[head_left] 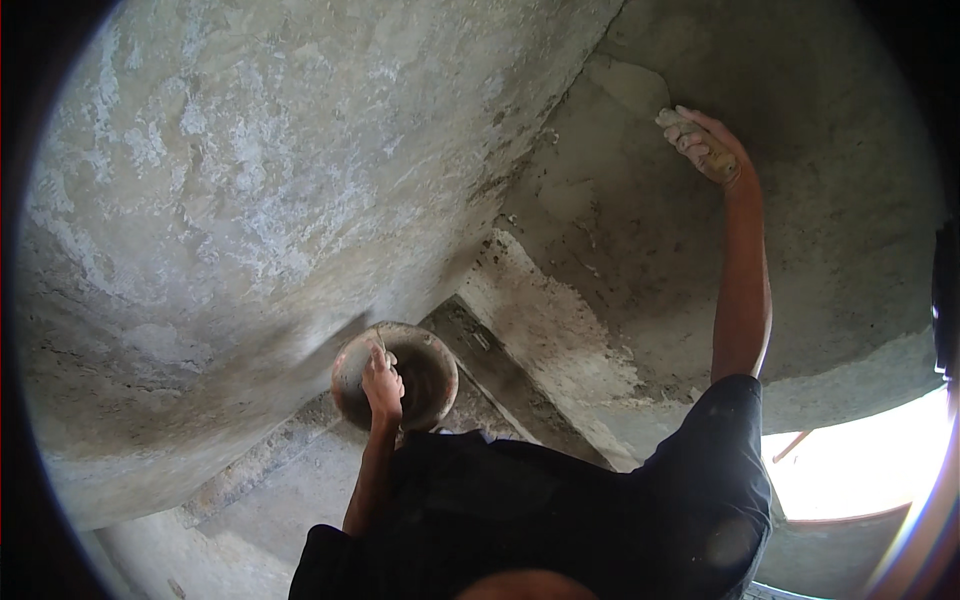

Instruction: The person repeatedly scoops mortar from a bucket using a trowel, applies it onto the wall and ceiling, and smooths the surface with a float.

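My right hand (pixel 708 148) is raised to the wall at the upper right, its fingers wrapped round the handle of a trowel (pixel 632 86). The trowel's pale grey blade lies against the grey plastered wall (pixel 830 200), close to the corner. Lower down, my left hand (pixel 382 384) is closed above a round bucket (pixel 440 352) with a worn, reddish, mortar-stained rim. A thin strip, seemingly the bucket's handle, runs from the fingers to the far rim. The bucket's inside is dark, and its contents cannot be made out.
A second wall (pixel 270 180), rough and patched with white, rises on the left and meets the plastered wall in a corner. Below the plaster runs a lighter, rough band (pixel 545 315). A bright opening (pixel 860 460) lies at the lower right. Dusty floor (pixel 290 500) shows below the bucket.
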### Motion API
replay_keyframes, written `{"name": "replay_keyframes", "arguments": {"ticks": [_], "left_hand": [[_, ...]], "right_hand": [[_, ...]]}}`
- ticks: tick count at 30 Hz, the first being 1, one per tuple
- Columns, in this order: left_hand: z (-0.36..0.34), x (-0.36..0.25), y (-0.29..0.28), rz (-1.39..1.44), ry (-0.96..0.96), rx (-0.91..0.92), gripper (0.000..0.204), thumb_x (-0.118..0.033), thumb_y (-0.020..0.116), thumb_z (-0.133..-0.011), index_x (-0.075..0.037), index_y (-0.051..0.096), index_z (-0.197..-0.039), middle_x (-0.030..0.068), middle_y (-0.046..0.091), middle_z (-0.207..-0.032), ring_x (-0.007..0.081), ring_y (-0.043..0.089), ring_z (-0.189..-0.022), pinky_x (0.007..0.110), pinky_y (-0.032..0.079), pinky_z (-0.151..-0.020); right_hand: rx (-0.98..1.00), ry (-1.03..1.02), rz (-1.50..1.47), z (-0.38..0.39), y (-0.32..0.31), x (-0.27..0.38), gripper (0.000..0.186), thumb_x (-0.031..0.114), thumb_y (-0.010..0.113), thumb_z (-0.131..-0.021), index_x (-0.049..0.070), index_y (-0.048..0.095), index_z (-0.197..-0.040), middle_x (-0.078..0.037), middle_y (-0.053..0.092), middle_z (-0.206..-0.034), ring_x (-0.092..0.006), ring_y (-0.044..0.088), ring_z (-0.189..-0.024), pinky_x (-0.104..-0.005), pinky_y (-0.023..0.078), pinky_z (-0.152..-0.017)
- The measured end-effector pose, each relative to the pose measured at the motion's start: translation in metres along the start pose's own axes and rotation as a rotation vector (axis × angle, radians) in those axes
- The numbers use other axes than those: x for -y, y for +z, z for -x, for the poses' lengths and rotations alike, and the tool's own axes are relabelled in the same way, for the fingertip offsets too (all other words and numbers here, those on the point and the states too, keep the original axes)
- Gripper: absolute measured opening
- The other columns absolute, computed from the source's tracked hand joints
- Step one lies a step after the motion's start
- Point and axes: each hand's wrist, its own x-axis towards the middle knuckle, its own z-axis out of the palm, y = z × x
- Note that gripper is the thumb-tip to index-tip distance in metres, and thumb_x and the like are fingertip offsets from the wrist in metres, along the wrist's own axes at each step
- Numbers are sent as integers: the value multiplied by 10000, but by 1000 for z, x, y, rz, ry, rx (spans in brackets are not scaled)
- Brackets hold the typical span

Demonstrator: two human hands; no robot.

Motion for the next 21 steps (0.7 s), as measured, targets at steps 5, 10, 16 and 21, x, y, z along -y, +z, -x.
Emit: {"name": "replay_keyframes", "arguments": {"ticks": [5, 10, 16, 21], "left_hand": [[0, 3, 5, -33, 13, 56, 586, -615, 331, -866, -71, 435, -673, -39, 261, -477, 59, 261, -327, 218, 204, -296], [8, 2, 21, -52, -14, 71, 585, -630, 344, -852, -79, 430, -676, -47, 249, -479, 47, 247, -333, 211, 200, -299], [12, 3, 22, -63, -23, 86, 583, -637, 366, -840, -81, 428, -680, -57, 245, -481, 41, 249, -343, 209, 201, -305], [18, 3, 26, -59, -16, 107, 578, -634, 372, -840, -79, 434, -689, -56, 247, -479, 42, 249, -343, 210, 200, -305]], "right_hand": [[-4, -69, 135, 4, 9, -17, 258, 168, 608, -831, -24, 488, -953, -109, 532, -769, -62, 451, -496, -136, 354, -352], [-96, -130, 152, 2, 16, -28, 266, 208, 546, -877, -21, 489, -1002, -90, 532, -747, -43, 435, -481, -142, 340, -338], [-96, -160, 116, -1, 10, -26, 248, 181, 544, -876, -19, 489, -1013, -98, 529, -770, -52, 448, -516, -146, 341, -344], [-36, -204, 84, 20, 20, -12, 290, 193, 541, -878, -21, 475, -1061, -88, 527, -770, -47, 447, -503, -141, 353, -348]]}}
